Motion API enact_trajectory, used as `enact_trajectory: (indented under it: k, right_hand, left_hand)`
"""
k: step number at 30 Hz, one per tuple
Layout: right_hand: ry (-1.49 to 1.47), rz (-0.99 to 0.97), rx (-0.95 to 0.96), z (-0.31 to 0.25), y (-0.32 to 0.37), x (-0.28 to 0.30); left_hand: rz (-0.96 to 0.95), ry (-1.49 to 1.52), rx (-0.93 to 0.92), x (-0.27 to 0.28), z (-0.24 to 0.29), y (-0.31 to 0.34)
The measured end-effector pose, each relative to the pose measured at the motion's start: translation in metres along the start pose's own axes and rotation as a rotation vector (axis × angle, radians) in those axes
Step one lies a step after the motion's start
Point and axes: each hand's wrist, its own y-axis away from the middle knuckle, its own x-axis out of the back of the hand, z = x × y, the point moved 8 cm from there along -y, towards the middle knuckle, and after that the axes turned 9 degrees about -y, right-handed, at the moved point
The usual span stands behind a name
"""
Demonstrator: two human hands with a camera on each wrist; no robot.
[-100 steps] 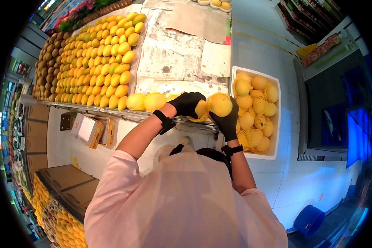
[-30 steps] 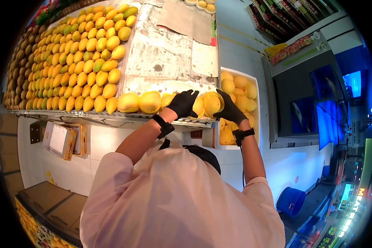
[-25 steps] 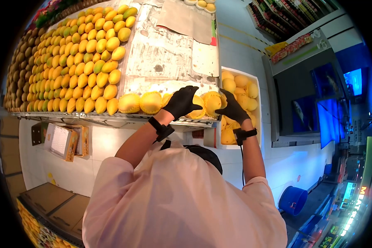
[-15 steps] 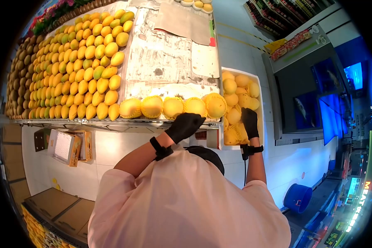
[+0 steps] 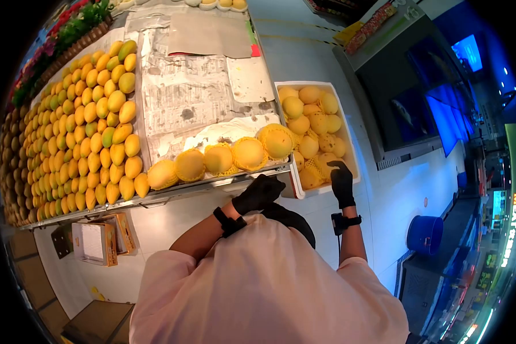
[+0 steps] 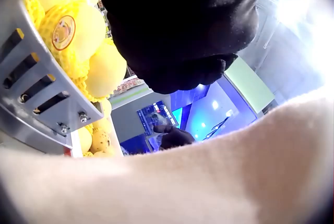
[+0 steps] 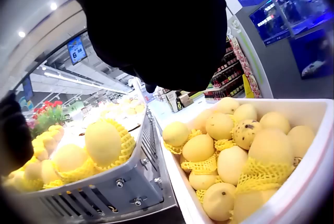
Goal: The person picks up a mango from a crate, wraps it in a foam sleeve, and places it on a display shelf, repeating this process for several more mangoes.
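Note:
A row of yellow melons in foam nets (image 5: 218,159) lies along the display shelf's front edge. Just off that edge is the left hand (image 5: 259,193), black-gloved, its fingers loosely bent and holding nothing; it fills the upper part of the left wrist view. Black-gloved too, the right hand (image 5: 342,182) hangs beside the near right part of a white foam box (image 5: 356,166), fingers slightly bent around nothing. Inside the box are several yellow melons (image 7: 232,164), some netted, one with dark spots (image 7: 246,132). The right hand's fingertips are hidden in the right wrist view.
Rows of mangoes (image 5: 92,132) fill the shelf's left side, with brown fruit beyond. Stained paper (image 5: 183,86) covers its middle. Open cartons (image 5: 92,243) stand on the floor below. A dark counter with screens (image 5: 395,80) and a blue bin (image 5: 425,235) are at the right.
Both hands have let go of the netted melons at the row's right end and drawn back, the right one to the box. The head view has turned, shifting the shelf left.

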Motion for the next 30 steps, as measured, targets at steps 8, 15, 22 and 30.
enact_trajectory:
  k: [8,15,22,30]
  right_hand:
    - [-0.014,0.02,-0.073,0.027,0.024,0.026]
    - [0.022,-0.039,-0.128,0.038,0.027,0.037]
    - [-0.062,-0.158,-0.265,0.071,0.014,0.038]
    - [0.286,-0.761,-0.16,0.15,0.012,0.043]
  left_hand:
    - [0.171,-0.384,-0.162,0.029,0.021,-0.022]
    - [0.296,-0.33,-0.252,0.031,0.03,-0.027]
    - [0.36,0.069,-0.089,0.014,-0.003,-0.044]
    - [0.395,-0.035,0.178,-0.014,-0.012,-0.077]
